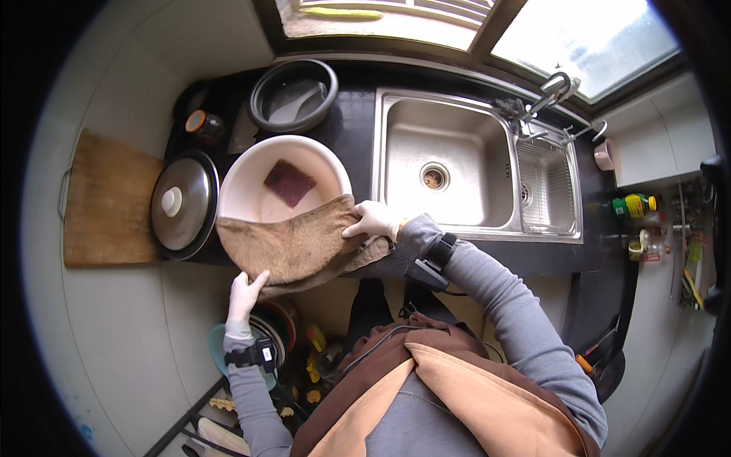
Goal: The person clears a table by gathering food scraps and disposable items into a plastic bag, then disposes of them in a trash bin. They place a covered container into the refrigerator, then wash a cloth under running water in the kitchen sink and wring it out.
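A brown cloth (291, 243) hangs over the near rim of a white basin (237, 177) on the black counter. My left hand (246, 292), in a white glove, pinches the cloth's lower edge. Gloved as well, my right hand (374, 221) grips the cloth's right end beside the basin rim. Part of the cloth falls in a second layer toward the counter's front edge. Inside the basin lies a dark maroon scouring pad (290, 183), flat against the pale, slightly stained interior.
Right of the basin is a steel sink (451, 148) with a faucet (551, 94). Behind stands a grey bowl (294, 97); a lidded pot (185, 205) and wooden cutting board (111, 200) are left. Bottles (634, 205) line the right side. Stacked basins (271, 331) sit below the counter.
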